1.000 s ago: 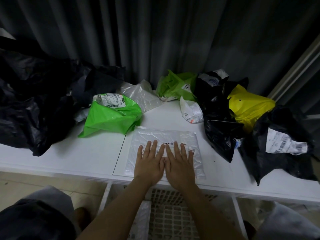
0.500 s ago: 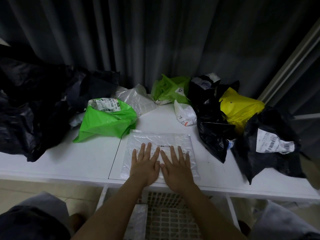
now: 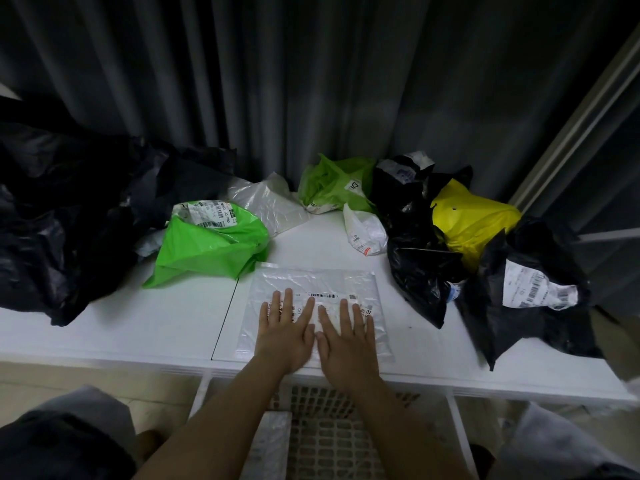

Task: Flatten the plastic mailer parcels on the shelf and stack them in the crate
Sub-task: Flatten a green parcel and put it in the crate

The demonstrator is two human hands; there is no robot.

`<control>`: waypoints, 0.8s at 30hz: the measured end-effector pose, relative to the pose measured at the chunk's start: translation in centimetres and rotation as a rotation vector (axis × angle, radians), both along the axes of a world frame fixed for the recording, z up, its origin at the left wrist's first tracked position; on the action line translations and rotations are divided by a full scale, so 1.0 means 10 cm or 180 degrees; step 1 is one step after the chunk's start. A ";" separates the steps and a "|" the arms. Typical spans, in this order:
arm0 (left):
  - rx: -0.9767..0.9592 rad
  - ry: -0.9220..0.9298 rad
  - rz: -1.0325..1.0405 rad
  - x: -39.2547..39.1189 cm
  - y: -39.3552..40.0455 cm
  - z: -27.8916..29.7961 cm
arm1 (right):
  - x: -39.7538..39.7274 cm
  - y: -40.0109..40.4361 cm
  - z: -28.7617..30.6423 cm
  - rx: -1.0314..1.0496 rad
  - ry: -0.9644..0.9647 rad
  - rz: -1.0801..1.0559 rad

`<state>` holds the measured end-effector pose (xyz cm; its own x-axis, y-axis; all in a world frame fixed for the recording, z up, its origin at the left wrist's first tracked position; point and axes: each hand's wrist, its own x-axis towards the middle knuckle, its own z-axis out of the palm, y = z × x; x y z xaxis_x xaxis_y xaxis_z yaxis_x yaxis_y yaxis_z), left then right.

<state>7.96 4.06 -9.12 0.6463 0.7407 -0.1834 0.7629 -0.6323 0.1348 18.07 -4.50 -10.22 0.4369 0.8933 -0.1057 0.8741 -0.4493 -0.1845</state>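
**Both palms smoothing the clear mailer at the shelf's front edge**

Little is changing between the earlier frames and this one: both hands are staying flat on the same clear mailer, sliding slightly back toward the near edge while the parcel itself is keeping its place. The left hand and right hand are lying side by side, thumbs nearly touching, fingers straight and slightly spread, pressing down on the printed label rather than gripping anything.

The mailer is lying on the white shelf, just in front of the bright green mailer and beside the black mailers to the right. Below the shelf edge the white crate is sitting open (one pale parcel seems to be lying in it already, though that is hard to make out).

This film is looking thin, light, soft and rather slick, so it is likely trapping air and sliding under the palms. Taking hold at the two near corners, pinching the film there, is probably the steadiest way of carrying it down flat
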 end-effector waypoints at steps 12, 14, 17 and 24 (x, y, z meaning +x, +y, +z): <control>0.0080 0.0134 -0.0366 0.15 0.32 0.52 | 0.44 0.36 0.70 0.0730 0.0360 -0.0148; 0.0146 -0.0027 -0.0358 0.21 0.44 0.62 | 0.55 0.60 0.74 0.1033 0.0670 -0.0423; 0.0217 -0.0330 -0.0248 0.36 0.62 0.68 | 0.69 1.00 0.75 0.1138 0.0741 -0.0646; 0.0479 -0.0810 -0.0035 0.66 0.95 0.68 | 1.06 1.78 0.46 0.1155 -0.0783 -0.0905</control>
